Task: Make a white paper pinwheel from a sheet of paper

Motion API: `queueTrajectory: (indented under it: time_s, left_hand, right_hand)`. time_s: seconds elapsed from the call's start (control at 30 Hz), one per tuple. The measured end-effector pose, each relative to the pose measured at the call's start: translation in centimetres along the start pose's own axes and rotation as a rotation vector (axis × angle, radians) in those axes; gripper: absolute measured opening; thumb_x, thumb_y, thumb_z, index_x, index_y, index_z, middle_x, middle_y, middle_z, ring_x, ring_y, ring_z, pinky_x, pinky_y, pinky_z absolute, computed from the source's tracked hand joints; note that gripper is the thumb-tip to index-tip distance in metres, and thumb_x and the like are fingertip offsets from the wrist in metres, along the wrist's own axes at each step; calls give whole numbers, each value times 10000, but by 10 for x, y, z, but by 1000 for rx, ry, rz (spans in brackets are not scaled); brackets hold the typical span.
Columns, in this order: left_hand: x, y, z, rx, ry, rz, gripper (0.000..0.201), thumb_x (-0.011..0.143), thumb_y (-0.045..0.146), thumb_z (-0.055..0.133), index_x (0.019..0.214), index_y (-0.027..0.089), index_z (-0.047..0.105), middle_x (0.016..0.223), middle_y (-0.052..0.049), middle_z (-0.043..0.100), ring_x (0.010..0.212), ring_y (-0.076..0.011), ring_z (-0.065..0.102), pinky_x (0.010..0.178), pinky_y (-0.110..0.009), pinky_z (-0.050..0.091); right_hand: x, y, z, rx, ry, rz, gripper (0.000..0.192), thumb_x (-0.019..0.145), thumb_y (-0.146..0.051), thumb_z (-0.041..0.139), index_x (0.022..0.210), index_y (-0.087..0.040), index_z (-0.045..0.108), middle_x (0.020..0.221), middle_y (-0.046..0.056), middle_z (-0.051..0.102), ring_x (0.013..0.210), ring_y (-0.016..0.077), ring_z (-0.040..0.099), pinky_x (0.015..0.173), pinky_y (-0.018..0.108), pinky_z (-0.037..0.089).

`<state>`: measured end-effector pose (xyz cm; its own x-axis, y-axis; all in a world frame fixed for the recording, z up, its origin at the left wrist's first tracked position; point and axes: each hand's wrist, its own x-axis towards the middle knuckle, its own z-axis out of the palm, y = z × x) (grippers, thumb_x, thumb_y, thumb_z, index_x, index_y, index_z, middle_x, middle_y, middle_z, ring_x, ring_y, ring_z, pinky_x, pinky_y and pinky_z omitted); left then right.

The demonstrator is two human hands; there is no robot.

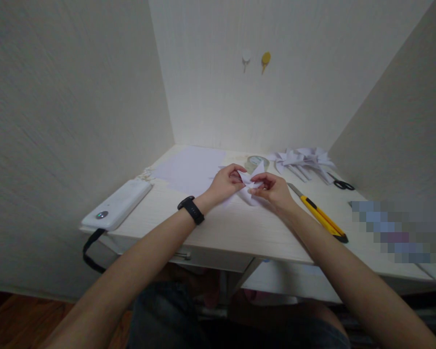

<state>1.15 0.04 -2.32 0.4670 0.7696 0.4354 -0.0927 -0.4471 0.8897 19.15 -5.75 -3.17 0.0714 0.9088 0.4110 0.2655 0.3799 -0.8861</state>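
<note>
Pale cream wood-grain walls (pixel 76 97) close round a light wooden table (pixel 240 228) on three sides, above reddish-brown wooden floor (pixel 18 325).

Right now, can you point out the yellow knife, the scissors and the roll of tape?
yellow knife (pixel 321 216), head view, middle of its yellow handle.
scissors (pixel 343 184), head view, on the black handles.
roll of tape (pixel 256 161), head view, on its top rim.

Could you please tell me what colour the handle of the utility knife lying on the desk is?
The utility knife has a yellow handle with a black end, seen in the head view.
</note>
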Motion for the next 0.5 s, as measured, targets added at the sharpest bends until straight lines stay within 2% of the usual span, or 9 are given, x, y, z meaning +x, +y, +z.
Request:
queueTrajectory:
  time_s: [0.27, 0.5]
  left_hand:
    - [-2, 0, 1, 27, 44, -52, 488, 674, 59, 723, 1123, 164, 563, 722, 25, 650, 686, -127, 648, 687, -256, 481]
    - [-2, -1, 2, 32, 66, -67, 564, 675, 57, 723, 1189, 177, 522, 714, 32, 647, 688, -131, 652, 685, -257, 478]
  right_hand:
    - [0, -4, 0, 45, 24, 16, 445, 497, -364, 886, 849, -179, 689, 742, 10, 658, 534, 99, 473, 514, 261, 400]
    - [0, -3, 0, 32, 11, 16, 444, 506, -357, 879, 863, -175, 688, 743, 13, 661, 550, 108, 488, 518, 263, 405]
